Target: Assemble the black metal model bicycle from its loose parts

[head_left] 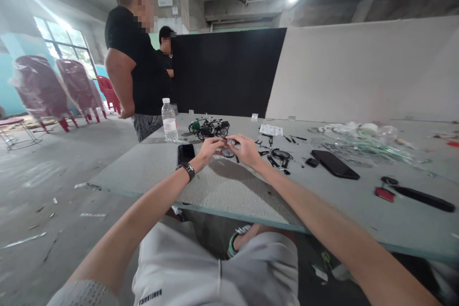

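Note:
My left hand (212, 148) and my right hand (246, 149) meet above the table, fingers closed in a pinch. Between their fingertips is a small dark part with a pale looped pattern (231, 142), its kind too small to make out. Just below the fingers a small spoked wheel (228, 153) shows in part; I cannot tell whether it is held or lies on the table. Behind my hands stand several miniature bicycles (210, 128), black and green. Loose black model parts (281, 155) lie to the right of my right hand.
A water bottle (169, 122) and a phone (185, 154) are at left on the table (143, 167). On the right lie another phone (335, 164), a black-handled tool (425, 198), clear plastic wrapping (373, 141) and a printed sheet (271, 130). Two people stand beyond, beside a black panel (229, 71).

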Demonstrator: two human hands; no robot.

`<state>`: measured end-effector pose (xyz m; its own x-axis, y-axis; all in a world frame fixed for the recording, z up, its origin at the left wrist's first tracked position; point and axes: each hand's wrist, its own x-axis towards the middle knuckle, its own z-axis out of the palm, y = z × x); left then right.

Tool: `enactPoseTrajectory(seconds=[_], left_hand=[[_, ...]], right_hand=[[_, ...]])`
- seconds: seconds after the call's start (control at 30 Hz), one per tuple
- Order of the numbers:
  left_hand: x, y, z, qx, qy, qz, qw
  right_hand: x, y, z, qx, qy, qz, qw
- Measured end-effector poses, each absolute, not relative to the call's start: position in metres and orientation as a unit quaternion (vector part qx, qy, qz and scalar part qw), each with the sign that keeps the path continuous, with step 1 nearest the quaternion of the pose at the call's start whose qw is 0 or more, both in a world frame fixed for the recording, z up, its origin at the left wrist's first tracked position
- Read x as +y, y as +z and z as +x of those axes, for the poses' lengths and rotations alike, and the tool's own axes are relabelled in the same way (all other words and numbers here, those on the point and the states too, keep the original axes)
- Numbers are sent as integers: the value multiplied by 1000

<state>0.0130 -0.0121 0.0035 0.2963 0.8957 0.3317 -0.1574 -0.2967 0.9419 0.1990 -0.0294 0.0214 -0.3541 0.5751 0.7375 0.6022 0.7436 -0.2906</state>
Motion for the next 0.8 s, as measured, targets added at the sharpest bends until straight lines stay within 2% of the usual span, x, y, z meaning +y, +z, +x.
enactPoseTrajectory(seconds=[0.1, 0.43, 0.67, 0.8], left_hand=[[-16, 5, 13, 293, 504, 594, 554], [-11, -1, 13, 259, 498, 600, 571], [-15, 2, 12, 273, 491, 599, 571], [-14, 2, 13, 266, 486, 595, 582]], right_hand=[[-28, 22, 202, -838, -24, -346, 421], [-31, 26, 201, -869, -21, -326, 371], [-29, 24, 202, -868, 10, -331, 371], [-24, 20, 205, -848, 30, -349, 398]])
